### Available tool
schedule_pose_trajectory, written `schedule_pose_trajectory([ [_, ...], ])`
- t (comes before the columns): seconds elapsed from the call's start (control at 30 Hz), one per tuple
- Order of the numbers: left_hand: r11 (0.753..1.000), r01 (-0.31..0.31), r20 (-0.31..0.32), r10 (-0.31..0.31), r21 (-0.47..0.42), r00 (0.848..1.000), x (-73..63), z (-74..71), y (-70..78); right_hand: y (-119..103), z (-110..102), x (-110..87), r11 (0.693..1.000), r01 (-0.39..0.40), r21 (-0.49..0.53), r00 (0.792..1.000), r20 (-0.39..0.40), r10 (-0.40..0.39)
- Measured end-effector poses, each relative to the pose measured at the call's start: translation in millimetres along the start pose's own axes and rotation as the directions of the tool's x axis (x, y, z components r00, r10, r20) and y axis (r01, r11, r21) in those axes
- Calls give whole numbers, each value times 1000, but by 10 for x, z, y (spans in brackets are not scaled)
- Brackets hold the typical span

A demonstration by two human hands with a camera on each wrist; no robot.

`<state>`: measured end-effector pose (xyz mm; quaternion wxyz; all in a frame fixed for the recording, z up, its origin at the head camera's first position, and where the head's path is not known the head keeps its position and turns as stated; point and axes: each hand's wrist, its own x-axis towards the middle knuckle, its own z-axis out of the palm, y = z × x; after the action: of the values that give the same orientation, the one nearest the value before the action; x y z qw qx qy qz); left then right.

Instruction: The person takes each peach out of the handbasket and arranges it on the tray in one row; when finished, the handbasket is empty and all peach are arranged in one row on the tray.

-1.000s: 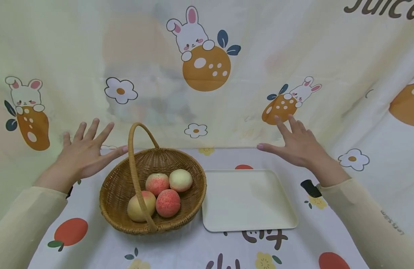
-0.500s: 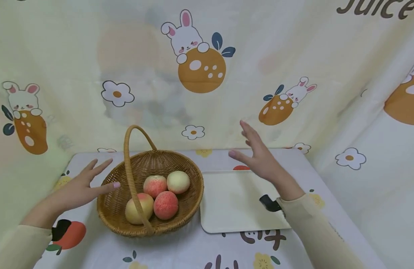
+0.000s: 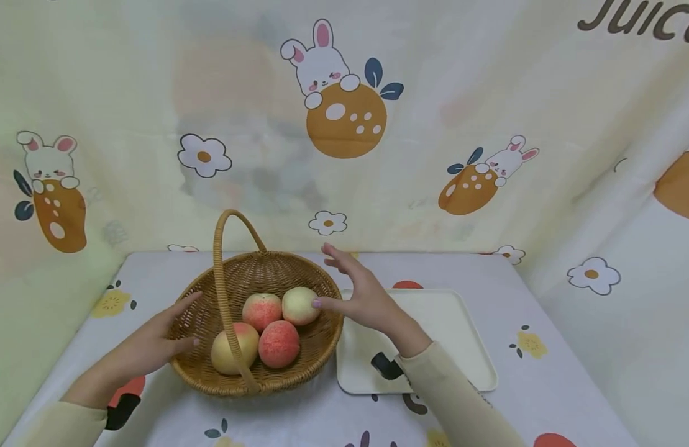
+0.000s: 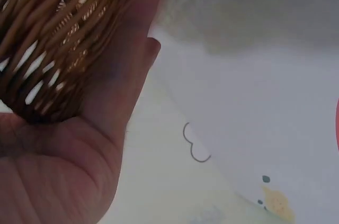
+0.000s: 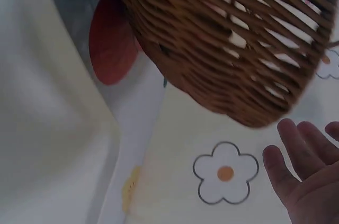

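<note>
A brown wicker basket (image 3: 316,359) with a tall arched handle holds several peaches (image 3: 279,344), some red, some pale yellow. At its left side is my left hand (image 3: 145,347), thumb over the near left rim. In the left wrist view, that palm and straight fingers lie along the weave (image 4: 58,38). My right hand (image 3: 366,301) comes in from the right with fingers spread, its thumb tip overlapping the palest peach (image 3: 297,305). The right wrist view shows the right fingers (image 5: 304,150) apart from the basket's side (image 5: 222,49). Neither hand grips anything.
A cream rectangular tray (image 3: 445,310) lies right of the basket, partly behind my right forearm. The table is covered by a white printed cloth (image 3: 171,422). A pale curtain (image 3: 255,186) with rabbits and flowers hangs behind it.
Both hands have come down and inward to the basket. My right hand has moved left across the tray to the basket's right rim; my left hand has reached its left side.
</note>
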<state>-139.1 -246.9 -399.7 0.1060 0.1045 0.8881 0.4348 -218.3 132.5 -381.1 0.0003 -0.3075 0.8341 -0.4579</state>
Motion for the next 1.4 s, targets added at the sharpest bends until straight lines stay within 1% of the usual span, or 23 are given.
schedule_pose_trajectory([
  [0.13, 1000, 16, -21, -15, 24, 1000, 11, 41, 26, -5, 142, 50, 997, 33, -64, 997, 74, -28],
  [0.2, 999, 25, -31, -24, 35, 999, 10, 52, 35, -22, 199, 87, 986, 50, -159, 991, 131, -29],
  [0.27, 999, 29, -38, -27, 44, 999, 7, 59, 44, -47, 247, 131, 962, 67, -266, 980, 197, -14],
  [0.33, 998, 32, -39, -30, 47, 999, 8, 64, 53, -85, 283, 169, 925, 73, -374, 968, 249, 24],
  [0.37, 998, 31, -40, -29, 52, 999, 9, 67, 57, -99, 301, 185, 901, 74, -428, 962, 269, 49],
  [0.43, 998, 35, -41, -32, 61, 999, 13, 67, 64, -124, 336, 211, 866, 64, -495, 950, 297, 99],
  [0.57, 996, 28, -48, -25, 82, 999, 21, 72, 79, -141, 410, 236, 793, 46, -608, 940, 295, 171],
  [0.67, 996, 21, -54, -17, 92, 998, 28, 78, 87, -131, 464, 247, 739, 40, -672, 944, 267, 193],
  [0.77, 995, 22, -58, -16, 93, 998, 35, 84, 84, -110, 518, 262, 687, 51, -725, 958, 230, 172],
  [0.83, 996, 26, -60, -20, 88, 998, 36, 90, 79, -94, 544, 270, 663, 60, -746, 967, 208, 147],
  [0.9, 996, 31, -59, -26, 80, 998, 33, 99, 73, -86, 555, 270, 648, 76, -758, 975, 194, 113],
  [0.93, 996, 32, -60, -27, 78, 998, 27, 101, 74, -86, 552, 268, 648, 82, -757, 977, 189, 97],
  [0.97, 997, 32, -62, -27, 77, 998, 22, 102, 77, -94, 542, 263, 659, 84, -747, 980, 183, 82],
  [1.0, 996, 32, -63, -27, 78, 998, 17, 101, 80, -101, 529, 256, 677, 84, -732, 982, 174, 66],
  [1.03, 996, 33, -63, -28, 78, 998, 15, 107, 75, -104, 513, 241, 705, 78, -705, 985, 163, 54],
  [1.1, 996, 35, -62, -30, 77, 998, 6, 117, 66, -121, 459, 204, 793, 47, -607, 990, 135, 45],
  [1.17, 996, 38, -60, -33, 78, 998, 4, 117, 53, -150, 370, 161, 894, 9, -448, 994, 98, 39],
  [1.2, 996, 41, -59, -36, 78, 998, 1, 117, 49, -163, 315, 140, 933, -2, -359, 997, 75, 31],
  [1.23, 996, 42, -59, -38, 76, 998, -2, 116, 47, -178, 250, 118, 964, -9, -265, 998, 52, 23],
  [1.27, 996, 44, -59, -40, 77, 997, -5, 114, 47, -191, 180, 95, 985, -7, -172, 999, 29, 13],
  [1.3, 996, 45, -59, -40, 79, 997, -4, 110, 45, -195, 106, 73, 996, 3, -88, 1000, 7, -3],
  [1.33, 996, 44, -59, -39, 79, 997, -1, 105, 45, -197, 27, 50, 1000, 19, -12, 1000, -10, -19],
  [1.4, 996, 39, -61, -34, 77, 998, 1, 101, 54, -191, -130, -8, 995, 39, 88, 998, -45, -35],
])
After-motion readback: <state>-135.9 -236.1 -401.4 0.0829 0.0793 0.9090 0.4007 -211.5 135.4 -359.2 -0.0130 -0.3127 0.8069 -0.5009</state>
